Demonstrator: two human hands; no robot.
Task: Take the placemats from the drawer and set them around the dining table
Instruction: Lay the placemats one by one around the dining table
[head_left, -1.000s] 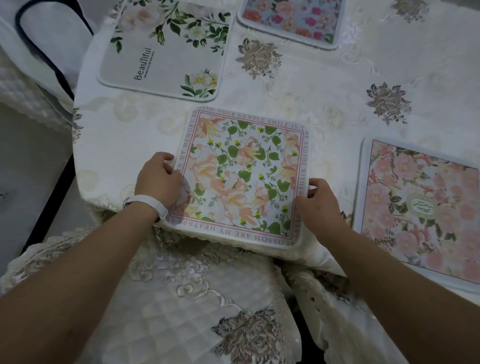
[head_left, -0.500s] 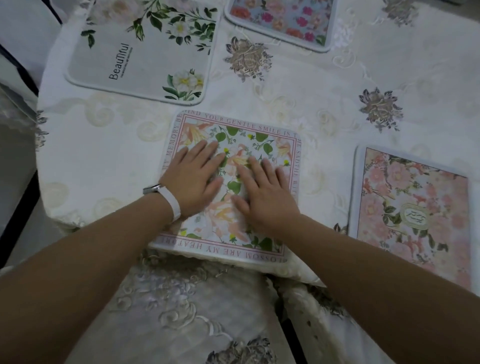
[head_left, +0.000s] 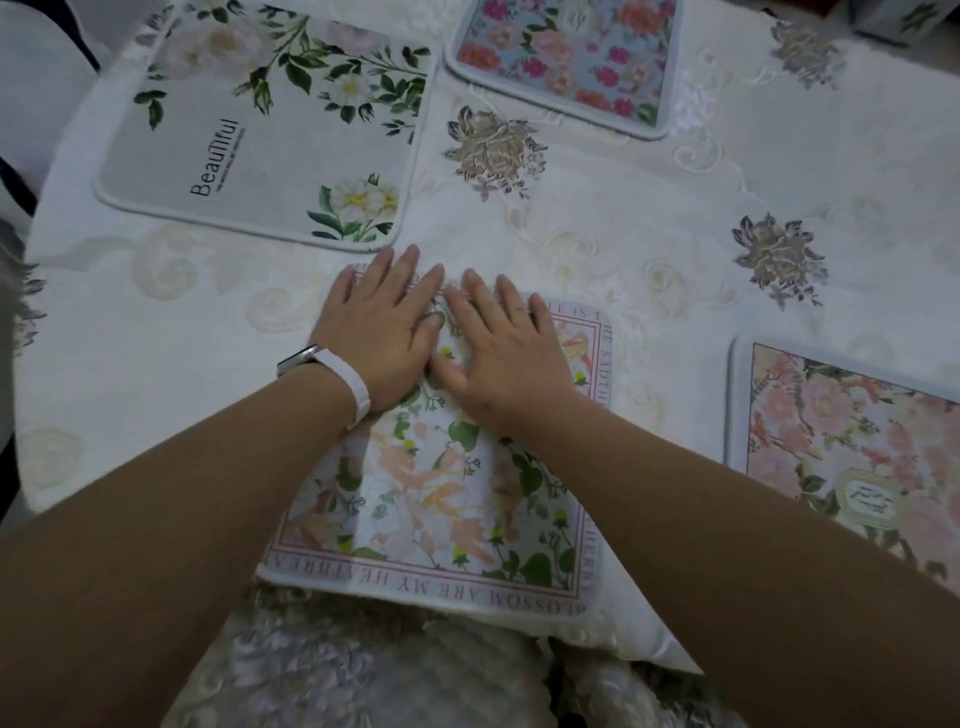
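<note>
Peach-and-green flowered square placemat (head_left: 441, 499) lies at the near edge of the surface (head_left: 649, 208), under two flat hands.
The left hand (head_left: 379, 332) and the right hand (head_left: 504, 353) are both open, fingers straight, side by side, and they press on the far part of this placemat; the left fingertips (head_left: 411, 255) reach past its far edge onto the cream embroidered tablecloth (head_left: 208, 312). A white wristband (head_left: 356, 387) sits on the left wrist. Three more placemats lie apart from each other: a white leafy placemat (head_left: 270, 145) at far left, a blue flowered placemat (head_left: 566, 57) at far middle, and a pink rose placemat (head_left: 852, 447) at right.
</note>
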